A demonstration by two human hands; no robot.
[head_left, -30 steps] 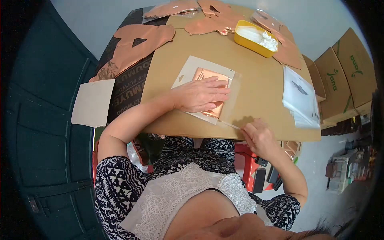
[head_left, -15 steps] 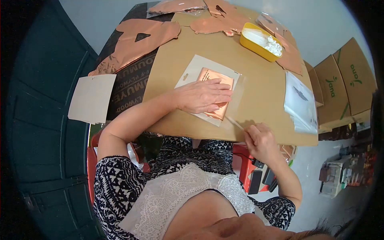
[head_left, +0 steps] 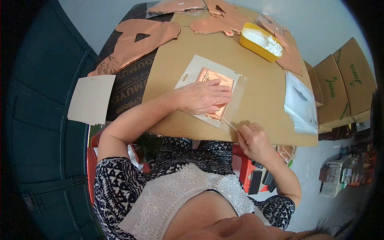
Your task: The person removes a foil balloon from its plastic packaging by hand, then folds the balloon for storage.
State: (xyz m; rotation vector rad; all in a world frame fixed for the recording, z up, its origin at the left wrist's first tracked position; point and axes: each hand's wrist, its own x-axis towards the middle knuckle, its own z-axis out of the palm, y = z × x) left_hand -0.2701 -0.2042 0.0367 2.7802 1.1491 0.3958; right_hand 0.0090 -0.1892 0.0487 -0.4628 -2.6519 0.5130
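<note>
My left hand (head_left: 204,97) lies flat, fingers stretched out, over a folded copper-coloured foil balloon (head_left: 218,76). The folded balloon rests on a pale card (head_left: 196,64) with a hang hole, and a clear plastic sleeve (head_left: 242,90) extends past the card's right side. Near the table's front edge, my right hand (head_left: 255,140) is closed in a pinch on a thin whitish strip (head_left: 230,124). The strip runs from my fingers to the sleeve's lower corner. Part of the balloon is hidden beneath my left hand.
Unfolded copper foil balloons (head_left: 140,40) lie along the back and left. A yellow tub (head_left: 262,51) holds white strips. Clear printed sleeves (head_left: 300,102) are stacked at right, pale cards (head_left: 90,98) at left. Cardboard boxes (head_left: 340,84) stand beyond the table's right edge.
My right hand has moved a little to the left, towards the sleeve's corner, still pinching the strip. My left hand stays in place on the folded balloon.
</note>
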